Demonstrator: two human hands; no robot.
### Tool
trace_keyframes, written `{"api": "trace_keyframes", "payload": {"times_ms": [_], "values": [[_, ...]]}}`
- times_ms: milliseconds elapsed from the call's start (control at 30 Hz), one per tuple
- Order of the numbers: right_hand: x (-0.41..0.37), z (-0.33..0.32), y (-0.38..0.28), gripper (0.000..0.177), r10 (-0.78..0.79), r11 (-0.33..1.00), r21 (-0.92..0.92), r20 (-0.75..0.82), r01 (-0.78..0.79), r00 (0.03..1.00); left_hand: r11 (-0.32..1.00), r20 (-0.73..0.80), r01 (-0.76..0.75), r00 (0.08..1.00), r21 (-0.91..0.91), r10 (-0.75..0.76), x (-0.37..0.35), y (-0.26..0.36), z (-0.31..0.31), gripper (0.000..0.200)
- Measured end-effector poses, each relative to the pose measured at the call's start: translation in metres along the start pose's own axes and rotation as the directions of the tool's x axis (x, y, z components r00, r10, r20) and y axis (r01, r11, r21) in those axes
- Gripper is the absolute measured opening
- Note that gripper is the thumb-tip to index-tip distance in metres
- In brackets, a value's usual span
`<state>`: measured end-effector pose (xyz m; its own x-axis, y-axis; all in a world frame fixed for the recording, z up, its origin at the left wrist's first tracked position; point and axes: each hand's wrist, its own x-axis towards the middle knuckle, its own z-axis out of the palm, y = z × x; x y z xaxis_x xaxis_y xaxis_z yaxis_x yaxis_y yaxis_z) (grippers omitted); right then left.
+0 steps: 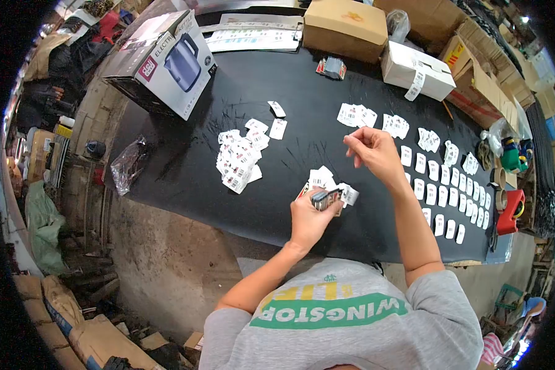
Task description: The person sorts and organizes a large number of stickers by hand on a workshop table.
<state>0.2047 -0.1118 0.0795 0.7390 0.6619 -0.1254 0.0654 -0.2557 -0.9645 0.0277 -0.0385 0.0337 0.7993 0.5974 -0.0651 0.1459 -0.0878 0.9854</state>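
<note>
My left hand [311, 217] is wrapped round a small stack of dark-edged cards [325, 198] near the table's front edge. White labelled tags [320, 177] stick out above and beside that stack. My right hand [371, 150] is raised over the table, thumb and fingertips pinched together; whatever may be between them is too small to make out. A loose heap of white printed tags [237, 157] lies to the left. Small fanned piles of tags [395, 125] sit beyond my right hand, and rows of single tags [443, 196] lie to its right.
An electric kettle box [172, 65] stands at the back left of the black table [185, 179]. Crumpled clear plastic [128, 165] lies at the left edge. Behind are a brown carton [344, 28], a white box [418, 71] and a small packet [332, 68]. A red tape dispenser [510, 211] is far right.
</note>
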Motion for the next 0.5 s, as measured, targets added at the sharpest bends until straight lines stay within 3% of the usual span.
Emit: {"api": "trace_keyframes", "payload": {"times_ms": [67, 100, 200, 333, 400, 467, 500], "values": [[0.009, 0.001, 0.017, 0.02, -0.005, 0.998, -0.06, 0.008, 0.006, 1.0, 0.999, 0.028, 0.052, 0.998, 0.011, -0.052, -0.005, -0.005, 0.002, 0.021], [0.013, 0.003, 0.024, 0.02, 0.023, 0.995, -0.095, 0.039, -0.02, 0.999, 0.985, 0.055, 0.154, 0.987, -0.083, -0.15, -0.008, -0.008, 0.003, 0.023], [0.025, 0.015, 0.041, 0.019, 0.059, 0.989, -0.139, 0.067, -0.049, 0.996, 0.978, 0.072, 0.192, 0.98, -0.078, -0.187, -0.015, -0.016, -0.006, 0.027], [0.044, 0.034, 0.04, 0.022, 0.065, 0.954, -0.296, 0.072, -0.041, 0.995, 0.996, -0.047, 0.076, 0.996, 0.05, -0.073, -0.029, -0.013, -0.031, 0.023], [0.061, 0.048, 0.037, 0.026, -0.335, 0.771, -0.554, 0.065, 0.313, 0.94, 0.983, -0.071, 0.171, 0.982, -0.059, -0.175, -0.035, -0.012, -0.043, 0.019], [0.082, 0.072, 0.018, 0.027, -0.284, 0.827, -0.481, 0.09, 0.291, 0.955, 0.98, -0.11, 0.177, 0.976, -0.09, -0.186, -0.036, -0.01, -0.051, 0.015], [0.097, 0.084, 0.013, 0.024, -0.354, 0.791, -0.482, 0.142, 0.377, 0.925, 0.96, -0.083, 0.21, 0.97, -0.185, -0.228, -0.035, -0.007, -0.055, 0.015]]}}
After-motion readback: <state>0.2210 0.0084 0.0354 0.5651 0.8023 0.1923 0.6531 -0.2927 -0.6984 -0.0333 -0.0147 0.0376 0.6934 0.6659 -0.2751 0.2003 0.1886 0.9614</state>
